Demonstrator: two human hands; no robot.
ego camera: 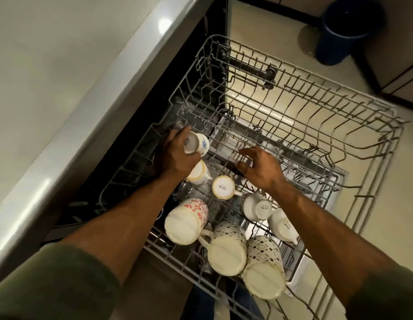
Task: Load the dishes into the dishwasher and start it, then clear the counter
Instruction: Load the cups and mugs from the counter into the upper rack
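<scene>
The dishwasher's upper wire rack (339, 116) is pulled out over the floor. My left hand (175, 155) grips a small white cup with a blue flower (197, 144), tilted on its side above the rack's left part. My right hand (258, 166) hovers over the rack's middle with fingers spread and holds nothing. Several cups and mugs stand upside down at the rack's near end, among them a red-flowered mug (187, 220), a dotted mug (227, 248) and a small white cup (223, 187).
A pale counter (62, 93) runs along the left above the dishwasher opening. The rack's far and right rows of tines hold nothing. The open dishwasher door (316, 172) lies below the rack. A dark blue bin (341, 33) stands on the floor at the top right.
</scene>
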